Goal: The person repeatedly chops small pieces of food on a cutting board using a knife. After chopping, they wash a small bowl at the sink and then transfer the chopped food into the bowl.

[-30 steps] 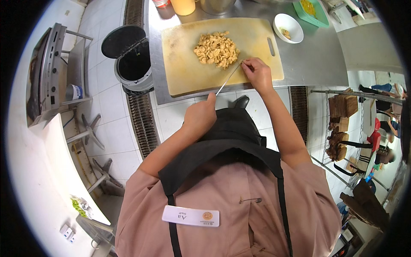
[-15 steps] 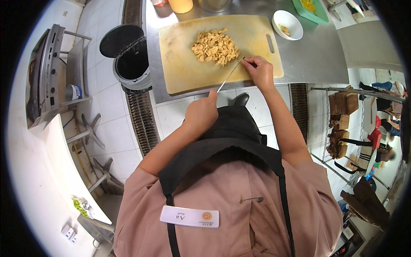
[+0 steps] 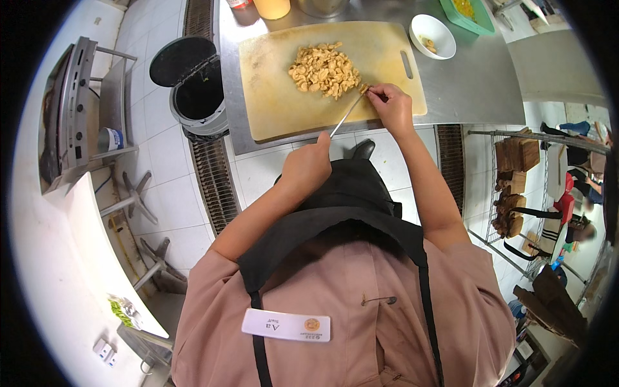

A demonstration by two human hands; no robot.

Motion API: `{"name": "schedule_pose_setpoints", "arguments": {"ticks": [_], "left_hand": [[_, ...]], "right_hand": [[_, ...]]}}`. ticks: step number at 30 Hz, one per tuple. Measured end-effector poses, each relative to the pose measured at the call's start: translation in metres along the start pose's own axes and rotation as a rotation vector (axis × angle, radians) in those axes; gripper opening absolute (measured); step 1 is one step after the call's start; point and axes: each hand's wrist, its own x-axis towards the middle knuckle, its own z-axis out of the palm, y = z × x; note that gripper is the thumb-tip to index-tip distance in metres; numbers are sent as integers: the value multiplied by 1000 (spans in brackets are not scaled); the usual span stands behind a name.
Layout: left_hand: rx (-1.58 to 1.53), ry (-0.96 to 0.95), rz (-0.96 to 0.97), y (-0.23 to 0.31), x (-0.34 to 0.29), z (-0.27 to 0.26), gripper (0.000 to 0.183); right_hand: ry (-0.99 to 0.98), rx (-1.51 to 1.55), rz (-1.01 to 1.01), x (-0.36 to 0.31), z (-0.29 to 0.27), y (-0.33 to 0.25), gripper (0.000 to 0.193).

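Note:
My left hand is closed around a knife, just off the near edge of the yellowed cutting board. The thin knife blade slants up and right over the board, its tip by my right fingertips. My right hand is closed in a pinch at a small tan food piece on the board. A pile of chopped tan food pieces, whose kind I cannot make out, lies left of that hand. Beyond the board's right end, a white bowl has a few small tan bits in it.
A green container with yellow food stands at the back right of the steel table. A yellow-filled container and a metal pot are at the back. Left of the table stands a bin with its lid raised.
My left hand and the knife have shifted slightly right and up. A tan piece now shows at my right fingertips, which have hardly moved.

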Motion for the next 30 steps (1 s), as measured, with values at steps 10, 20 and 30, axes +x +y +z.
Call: {"name": "schedule_pose_setpoints", "arguments": {"ticks": [10, 20, 30], "left_hand": [[29, 72, 48, 2, 22, -4, 14], [-42, -2, 11, -1, 13, 10, 13], [236, 180, 60, -13, 21, -33, 21]], "right_hand": [[-26, -18, 31, -1, -3, -3, 14], [-17, 34, -4, -3, -1, 2, 14], [75, 200, 113, 12, 12, -9, 19]]}}
